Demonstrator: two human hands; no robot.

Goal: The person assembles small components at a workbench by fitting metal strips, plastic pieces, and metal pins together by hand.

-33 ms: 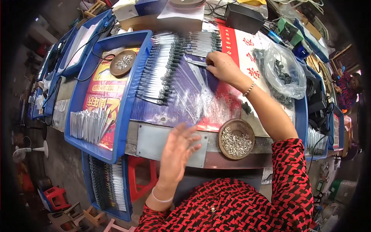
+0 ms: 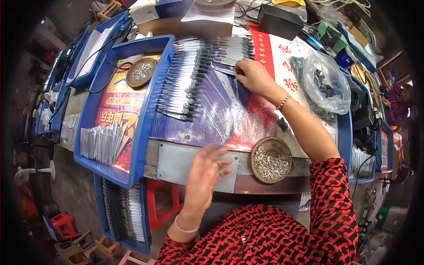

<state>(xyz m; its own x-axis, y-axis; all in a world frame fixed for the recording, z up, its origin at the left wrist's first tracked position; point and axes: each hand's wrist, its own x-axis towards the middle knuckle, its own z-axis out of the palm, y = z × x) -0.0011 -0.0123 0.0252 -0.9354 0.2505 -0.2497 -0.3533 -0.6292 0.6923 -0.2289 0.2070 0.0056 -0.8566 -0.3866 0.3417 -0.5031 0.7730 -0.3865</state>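
My right hand (image 2: 258, 80) reaches over the worktable with its fingertips closed on the end of a thin silver rod (image 2: 224, 70). Just beyond lies a row of silver rods with dark ends (image 2: 232, 52), and to its left a longer stack of similar rods (image 2: 182, 79). My left hand (image 2: 206, 173), slightly blurred, hovers over the table's front edge with fingers apart and nothing in it. A round brown bowl (image 2: 273, 143) of small silver metal pieces sits at the front edge, between my left hand and right forearm.
At the left, a blue tray (image 2: 150, 117) holds loose silver strips (image 2: 99, 143) and a small brown bowl (image 2: 130, 80). A clear plastic bag (image 2: 340, 97) of black parts lies to the right. A black box (image 2: 279, 22) stands at the back. Below the table is a red stool (image 2: 154, 207).
My left hand has shifted very slightly downward. My right hand stays in place at the rods.
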